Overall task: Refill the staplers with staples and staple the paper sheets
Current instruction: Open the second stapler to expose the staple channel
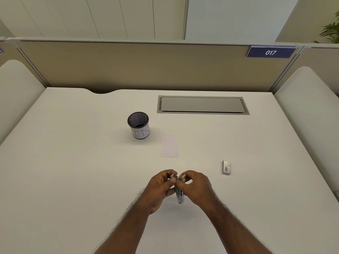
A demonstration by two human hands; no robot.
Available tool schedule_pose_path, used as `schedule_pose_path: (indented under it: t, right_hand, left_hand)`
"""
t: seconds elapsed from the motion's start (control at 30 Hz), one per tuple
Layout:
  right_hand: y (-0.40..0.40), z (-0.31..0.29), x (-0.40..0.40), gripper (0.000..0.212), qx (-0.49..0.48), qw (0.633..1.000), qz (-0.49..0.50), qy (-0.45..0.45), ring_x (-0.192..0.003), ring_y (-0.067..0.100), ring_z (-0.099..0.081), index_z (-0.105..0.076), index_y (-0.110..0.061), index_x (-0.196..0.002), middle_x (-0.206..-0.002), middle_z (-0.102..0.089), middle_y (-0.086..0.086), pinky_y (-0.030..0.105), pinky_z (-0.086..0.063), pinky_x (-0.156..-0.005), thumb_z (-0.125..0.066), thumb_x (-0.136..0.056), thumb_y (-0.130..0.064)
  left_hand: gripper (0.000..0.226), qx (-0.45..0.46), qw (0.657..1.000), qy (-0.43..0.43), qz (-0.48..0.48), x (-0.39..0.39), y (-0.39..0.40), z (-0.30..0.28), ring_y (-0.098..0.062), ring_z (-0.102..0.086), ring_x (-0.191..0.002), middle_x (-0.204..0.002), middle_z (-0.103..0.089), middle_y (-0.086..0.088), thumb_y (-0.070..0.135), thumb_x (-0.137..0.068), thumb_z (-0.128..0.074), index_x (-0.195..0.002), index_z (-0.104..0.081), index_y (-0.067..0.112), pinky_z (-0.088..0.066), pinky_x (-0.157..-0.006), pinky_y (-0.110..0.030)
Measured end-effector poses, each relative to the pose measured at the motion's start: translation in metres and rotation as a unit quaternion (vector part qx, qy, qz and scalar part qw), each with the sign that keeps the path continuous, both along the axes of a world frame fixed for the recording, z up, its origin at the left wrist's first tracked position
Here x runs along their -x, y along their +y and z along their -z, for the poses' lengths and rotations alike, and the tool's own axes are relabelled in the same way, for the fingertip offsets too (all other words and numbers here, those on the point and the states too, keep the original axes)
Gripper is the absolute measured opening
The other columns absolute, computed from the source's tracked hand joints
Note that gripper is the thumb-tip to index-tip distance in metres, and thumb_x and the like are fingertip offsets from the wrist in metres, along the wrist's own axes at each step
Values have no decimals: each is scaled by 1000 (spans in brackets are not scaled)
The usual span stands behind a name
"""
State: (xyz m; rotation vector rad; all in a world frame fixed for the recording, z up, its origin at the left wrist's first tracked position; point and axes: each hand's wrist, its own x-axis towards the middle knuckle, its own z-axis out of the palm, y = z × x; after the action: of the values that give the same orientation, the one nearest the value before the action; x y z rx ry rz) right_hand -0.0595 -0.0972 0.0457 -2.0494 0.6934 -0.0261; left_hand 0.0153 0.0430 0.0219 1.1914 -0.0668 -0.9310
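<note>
- Two hands, left hand and right hand, are curled around a small stapler, held above the desk.
- Paper sheet and staple box are seen lying beyond.

- Stapler held above table, 6 o'clock, betw. left hand & right hand.
- Paper sheet flat on table, 12 o'clock of hands.
- Mesh cup at 11 o'clock of sheet, near it.
- Staple box at 2 o'clock of hands, apart.
- Cable hatch at 1 o'clock, behind sheet.
</note>
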Motion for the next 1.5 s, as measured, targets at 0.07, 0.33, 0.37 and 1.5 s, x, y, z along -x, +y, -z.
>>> schedule_pose_path:
  t: [0.07, 0.33, 0.37, 1.5]
  right_hand:
    - [0, -1, -1, 25, 6, 1000, -2, -5, -67, -4, -61, -63, -31, -67, -73, -66, -25, 21, -48, -58, -69, -67, -55]
    - [-3, -4, -2, 26, -18, 1000, -4, -17, -63, 0, -60, -62, -27, -65, -70, -65, -21, 32, -58, -64, -71, -66, -51]
    - [-4, -4, -2, 25, -20, 1000, -5, -20, -62, 0, -60, -62, -27, -65, -70, -65, -21, 31, -58, -64, -72, -67, -50]
    - [-15, -24, -5, 5, -127, 988, 35, -86, -61, 11, -66, -70, -28, -81, -77, -70, -10, 37, -58, -62, -71, -80, -24]
  left_hand:
    - [16, -6, 1000, -5, 3, -1, 0, 0, -20, -67, -92, -100, -67, -12, 4, -94, -59, -110, -61, 3, -57, -79, -33]
    - [10, 1, 999, -23, 23, -3, -2, -4, -19, -68, -88, -94, -70, -7, 6, -94, -59, -104, -61, 6, -56, -79, -33]
    - [10, 4, 999, -24, 24, -3, -2, -4, -19, -69, -88, -93, -70, -7, 6, -94, -59, -104, -61, 6, -56, -78, -32]
    - [12, 44, 992, 9, -118, -16, 5, -14, -25, -68, -89, -90, -67, -9, 2, -89, -61, -99, -63, 10, -58, -76, -35]
